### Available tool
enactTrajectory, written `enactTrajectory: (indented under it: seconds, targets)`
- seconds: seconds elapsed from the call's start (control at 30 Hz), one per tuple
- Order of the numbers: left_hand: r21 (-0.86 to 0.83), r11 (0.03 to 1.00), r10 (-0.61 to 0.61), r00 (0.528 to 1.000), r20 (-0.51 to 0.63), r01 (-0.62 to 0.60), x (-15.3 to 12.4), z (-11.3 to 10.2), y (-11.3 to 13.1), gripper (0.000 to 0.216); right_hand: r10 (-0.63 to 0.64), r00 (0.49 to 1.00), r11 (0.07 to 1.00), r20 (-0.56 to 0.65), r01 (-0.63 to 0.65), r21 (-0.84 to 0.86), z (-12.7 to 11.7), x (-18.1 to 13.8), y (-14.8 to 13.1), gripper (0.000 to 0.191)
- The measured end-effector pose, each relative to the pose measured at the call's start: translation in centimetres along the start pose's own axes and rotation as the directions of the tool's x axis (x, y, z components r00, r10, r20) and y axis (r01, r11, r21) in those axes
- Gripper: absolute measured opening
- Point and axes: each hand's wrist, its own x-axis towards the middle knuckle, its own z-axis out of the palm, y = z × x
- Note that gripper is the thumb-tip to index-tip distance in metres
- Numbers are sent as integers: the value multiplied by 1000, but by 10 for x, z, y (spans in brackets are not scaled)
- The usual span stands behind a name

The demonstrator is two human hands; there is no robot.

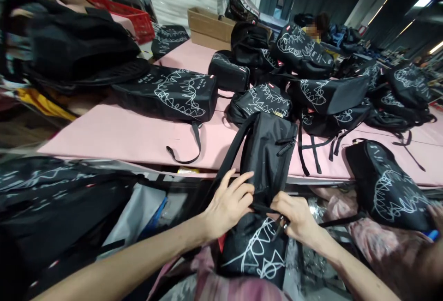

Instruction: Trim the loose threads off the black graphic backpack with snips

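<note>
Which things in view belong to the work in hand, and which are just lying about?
In hand:
- black bag with white print
- left hand and right hand, both on that bag

Apparently lying about:
- other black bags on the pink table
- cardboard box
- red crate

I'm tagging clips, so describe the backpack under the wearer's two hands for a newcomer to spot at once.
Find the pink tabletop, then roughly the middle of its near edge. A black backpack extends across that edge, plain dark end farther away, white-scribbled end toward the picture's bottom. Unlike the other black bags, it has the left hand and right hand on it.
</note>
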Motion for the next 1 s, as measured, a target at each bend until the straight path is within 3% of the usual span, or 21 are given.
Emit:
enactTrajectory:
  seconds: [0.1,0.27,0.47,0.6,0.7,0.83,0.9,1.0]
  targets:
    - [73,997,7,985,-170,5,-16,17,5,12,-152,987,963,-55,136,-233,11,-12,1,21]
    - [5,994,113,988,-103,-113,-20,17,-6,17,-230,971,921,-67,195,-337,16,-16,4,23]
    - [22,982,189,982,25,-190,-15,-1,-14,14,-227,972,925,55,233,-299,7,-9,3,24]
    - [-21,992,125,991,47,-124,-15,-1,-14,19,-185,979,930,90,203,-305,5,-7,2,23]
    - [-76,994,77,996,33,-75,-10,1,-16,25,-142,988,942,64,155,-298,7,-8,4,20]
    - [-122,993,5,999,47,1,-2,-3,-14,27,-92,994,971,-56,77,-225,14,-11,6,13]
    - [-125,991,-43,996,78,52,4,-6,-12,19,-55,993,987,-100,39,-158,17,-10,9,13]
    - [-49,998,-31,981,192,41,19,-8,-10,28,-24,996,1000,-85,24,-8,18,-4,10,11]
